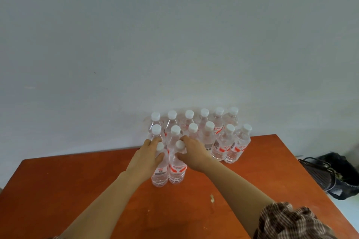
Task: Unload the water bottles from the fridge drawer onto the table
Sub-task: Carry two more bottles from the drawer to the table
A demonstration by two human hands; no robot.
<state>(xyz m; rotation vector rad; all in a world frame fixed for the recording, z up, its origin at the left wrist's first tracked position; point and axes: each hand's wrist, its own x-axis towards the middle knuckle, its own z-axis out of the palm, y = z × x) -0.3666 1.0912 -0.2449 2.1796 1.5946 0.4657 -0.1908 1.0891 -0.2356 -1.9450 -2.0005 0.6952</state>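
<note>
Several clear water bottles (pixel 227 141) with white caps and red-and-white labels stand in rows at the far edge of the reddish-brown table (pixel 77 190), against the wall. Two more bottles stand upright side by side in front of the rows. My left hand (pixel 146 158) grips the upper part of the left front bottle (pixel 160 174). My right hand (pixel 191 152) holds the neck of the right front bottle (pixel 177 172), fingers curled round it below the cap. Both bottle bases sit on the table. The fridge drawer is out of view.
A dark slatted basket with a black bag (pixel 334 174) stands on the floor past the table's right edge. A small pale scrap (pixel 212 198) lies on the table near my right forearm. A pale wall rises behind the bottles.
</note>
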